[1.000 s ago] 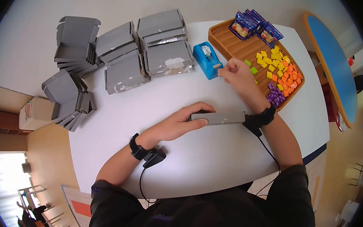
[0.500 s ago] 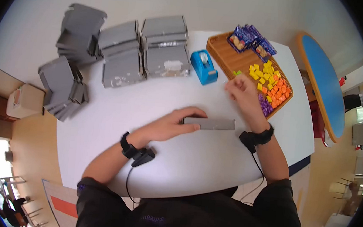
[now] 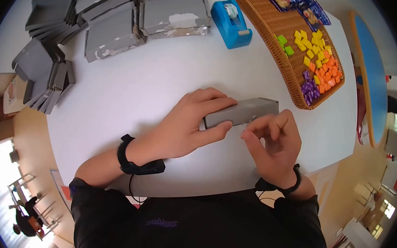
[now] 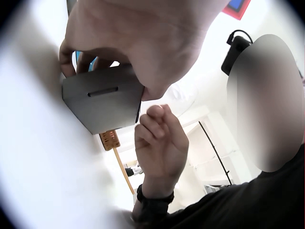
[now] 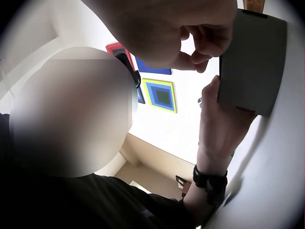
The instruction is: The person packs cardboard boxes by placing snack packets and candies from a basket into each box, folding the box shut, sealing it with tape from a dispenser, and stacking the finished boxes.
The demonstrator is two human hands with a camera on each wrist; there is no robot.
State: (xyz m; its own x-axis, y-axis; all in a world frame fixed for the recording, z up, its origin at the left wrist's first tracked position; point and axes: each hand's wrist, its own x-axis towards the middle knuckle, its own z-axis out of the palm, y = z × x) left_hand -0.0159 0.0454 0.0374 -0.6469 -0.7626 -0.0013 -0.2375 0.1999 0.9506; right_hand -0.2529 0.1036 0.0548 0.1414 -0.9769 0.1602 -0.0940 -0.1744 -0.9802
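Note:
A small closed grey cardboard box (image 3: 241,112) stands on its narrow side on the white table. My left hand (image 3: 180,120) grips its left end, thumb on the near face and fingers over the far one. In the left wrist view the box's end (image 4: 107,98) shows a slot. My right hand (image 3: 276,146) is at the box's near right side, thumb and fingertips together, pinching what looks like a bit of clear tape (image 3: 243,126) that is mostly hidden. Beyond the box stands a blue tape dispenser (image 3: 229,26).
Closed grey boxes (image 3: 172,14) sit at the back left, with nested open boxes (image 3: 37,71) farther left. A wicker tray (image 3: 284,70) at the back right holds blue snack packets (image 3: 314,16) and yellow, orange, purple and green pieces (image 3: 328,73). The white table's edge (image 3: 202,196) runs near my body.
My right hand has come back from beside the tape dispenser and tray to the box's near side. The left hand still holds the box, now angled up to the right. The head view has tilted down.

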